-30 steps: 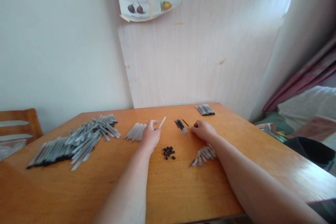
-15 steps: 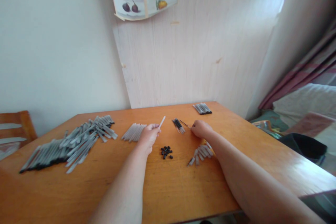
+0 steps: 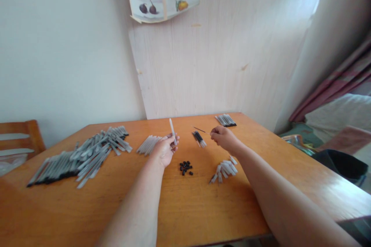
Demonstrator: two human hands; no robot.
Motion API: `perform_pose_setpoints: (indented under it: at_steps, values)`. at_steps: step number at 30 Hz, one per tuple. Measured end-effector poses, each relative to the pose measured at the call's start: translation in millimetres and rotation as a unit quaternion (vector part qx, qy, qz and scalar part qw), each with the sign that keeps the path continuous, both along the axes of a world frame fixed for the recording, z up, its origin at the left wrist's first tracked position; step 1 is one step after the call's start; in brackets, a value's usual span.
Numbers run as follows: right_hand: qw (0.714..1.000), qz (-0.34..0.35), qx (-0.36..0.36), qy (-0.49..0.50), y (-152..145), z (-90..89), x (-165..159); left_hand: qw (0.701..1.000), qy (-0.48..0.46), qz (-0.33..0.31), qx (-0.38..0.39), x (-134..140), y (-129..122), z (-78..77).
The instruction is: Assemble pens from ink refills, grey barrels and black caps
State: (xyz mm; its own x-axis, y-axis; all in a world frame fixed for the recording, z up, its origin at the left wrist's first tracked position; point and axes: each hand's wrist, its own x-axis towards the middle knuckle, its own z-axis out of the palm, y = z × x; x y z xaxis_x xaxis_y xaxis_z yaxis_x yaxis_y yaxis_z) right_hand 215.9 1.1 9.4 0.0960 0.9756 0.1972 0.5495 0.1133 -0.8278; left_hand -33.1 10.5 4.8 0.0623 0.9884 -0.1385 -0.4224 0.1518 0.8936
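Turning up at the left, our left hand [image 3: 165, 150] now shows more of its palm, and the translucent white pen barrel [image 3: 172, 129] in it has swung from a rightward slant to nearly upright, its top leaning slightly left. Our right hand [image 3: 224, 137] has risen a little, and the dark ink refill [image 3: 199, 129] it holds appears lifted clear of the worktop [image 3: 185, 208], pointing left and slightly up. We judge that this leaves the work with one separate piece raised in each hand, the two well apart.

On the left, the grip is a light pinch: thumb and fingers close on the barrel's lower part, most of its length sticking up past them, while the other fingers curl loosely. On the right, our fingertips meet around the pale near end of the refill, so its dark length and thin tip extend beyond the grip towards the barrel.

Between our hands lies the bundle of refills [image 3: 198, 139], below the raised one in our view. The row of white barrels [image 3: 147, 144] lies just beside our left hand, the small black plugs [image 3: 185, 168] sit nearer us between our forearms, and the short pale caps [image 3: 227, 168] lie near our right forearm.
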Motion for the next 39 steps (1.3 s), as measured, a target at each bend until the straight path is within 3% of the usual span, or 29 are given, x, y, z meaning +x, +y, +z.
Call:
perform_pose_setpoints:
  at_steps: [2, 5, 14, 17, 22, 25, 31, 39]
  values:
    - [0.99, 0.04, 0.024, 0.135, -4.9, 3.4, -3.9, 0.999, 0.032, 0.03, 0.016, 0.7, -1.9, 0.8]
    - [0.965, 0.06, 0.051, 0.249, -8.9, 7.6, -5.4, 0.992, 0.079, 0.085, 0.058, 2.3, -3.3, 0.3]
    - [0.916, 0.088, 0.05, 0.389, -12.3, 15.2, 0.9, 0.972, 0.151, 0.083, 0.159, 6.0, 2.4, -4.8]
    - [0.898, 0.117, 0.043, 0.421, -13.8, 17.6, 4.9, 0.929, 0.286, 0.11, 0.21, 6.1, 2.7, -7.8]
    - [0.877, 0.181, 0.015, 0.445, -20.5, 24.4, 8.5, 0.786, 0.514, 0.14, 0.315, 3.5, 0.1, -8.0]
    - [0.868, 0.217, -0.004, 0.446, -25.4, 27.6, 8.2, 0.73, 0.578, 0.141, 0.338, 2.6, -1.9, -6.8]
    - [0.864, 0.261, -0.029, 0.429, -29.2, 28.1, 5.0, 0.684, 0.634, 0.131, 0.337, 2.5, -3.6, -7.1]
    - [0.879, 0.24, -0.036, 0.41, -25.4, 22.5, 2.0, 0.662, 0.656, 0.125, 0.34, 2.9, -4.1, -9.1]
